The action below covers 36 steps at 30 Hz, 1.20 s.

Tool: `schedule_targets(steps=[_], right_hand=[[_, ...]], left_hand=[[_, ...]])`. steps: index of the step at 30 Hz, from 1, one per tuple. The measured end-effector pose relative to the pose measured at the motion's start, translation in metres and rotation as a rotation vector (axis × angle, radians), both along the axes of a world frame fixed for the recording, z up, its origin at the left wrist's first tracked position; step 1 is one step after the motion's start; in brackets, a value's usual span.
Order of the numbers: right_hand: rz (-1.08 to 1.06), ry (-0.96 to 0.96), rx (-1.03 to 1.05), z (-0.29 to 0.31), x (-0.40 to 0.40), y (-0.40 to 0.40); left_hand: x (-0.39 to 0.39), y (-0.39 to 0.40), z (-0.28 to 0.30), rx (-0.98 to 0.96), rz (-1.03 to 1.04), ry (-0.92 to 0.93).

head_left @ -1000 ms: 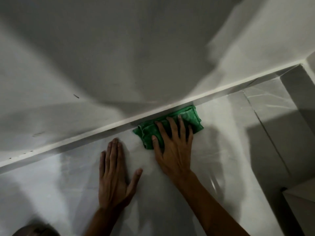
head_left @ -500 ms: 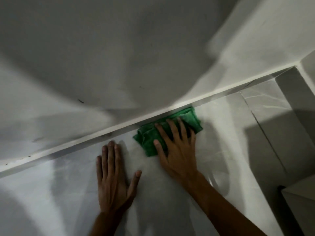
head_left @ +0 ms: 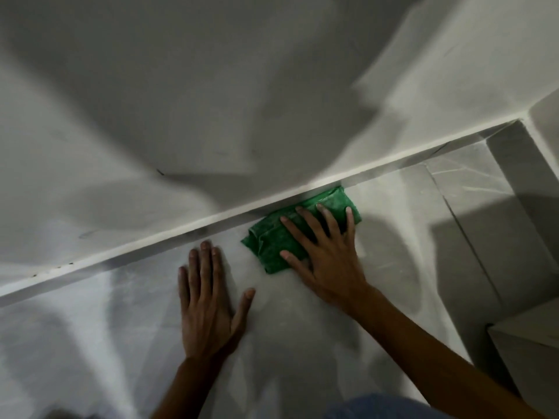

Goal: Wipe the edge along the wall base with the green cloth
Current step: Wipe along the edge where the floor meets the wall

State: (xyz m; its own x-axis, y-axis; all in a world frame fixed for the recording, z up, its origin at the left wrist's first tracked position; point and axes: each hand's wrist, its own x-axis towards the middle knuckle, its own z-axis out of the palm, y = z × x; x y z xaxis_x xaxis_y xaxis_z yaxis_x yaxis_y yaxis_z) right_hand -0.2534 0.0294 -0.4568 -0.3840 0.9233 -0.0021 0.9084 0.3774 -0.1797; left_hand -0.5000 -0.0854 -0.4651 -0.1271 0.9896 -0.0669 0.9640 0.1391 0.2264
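Right now the green cloth (head_left: 282, 241) lies bunched on the floor (head_left: 302, 328), its far edge tucked against the white strip along the wall base (head_left: 181, 228). Its long axis runs roughly parallel to that strip, slanting up toward the floor's far right corner. The right hand (head_left: 326, 252) lies flat on top of the cloth, fingers (head_left: 299, 228) spread apart and pointing at the wall; this grip presses down on the cloth rather than curling around it. So the cloth sits directly under and slightly ahead of the right palm, and that hand is plainly the nearer one.

The left hand (head_left: 208, 306) rests palm down on bare floor just beside the cloth's near-left corner, fingers loosely together, thumb out, holding nothing; it looks like a prop for body weight.

The next stroke probably depends on sliding the cloth along the strip's line, not across it, keeping the far edge pushed into the seam. More of the strip stretches away on both sides, so the job appears partway through.

No containers are in view; a pale box-like corner (head_left: 526, 343) sits at the right edge, its contents hidden.
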Motion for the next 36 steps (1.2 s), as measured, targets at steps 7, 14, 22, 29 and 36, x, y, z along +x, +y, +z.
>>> schedule_targets(steps=[7,14,22,29,36], right_hand=[[-0.108,0.118,-0.065,-0.006,-0.072,-0.037],[-0.239,0.096,0.046,0.001,-0.039,-0.009],[-0.211,0.144,-0.037,0.010,-0.077,-0.025],[0.172,0.084,-0.277,0.051,-0.042,-0.029],[-0.369,0.691,-1.139,0.098,0.037,-0.031]], left_hand=[[0.003,0.002,0.001,-0.012,0.011,-0.017],[0.001,0.000,0.002,0.000,0.028,-0.049],[0.001,-0.001,0.006,0.020,0.062,-0.118],[0.001,-0.003,0.011,0.064,0.083,-0.261],[-0.005,0.010,0.015,0.007,-0.095,-0.305]])
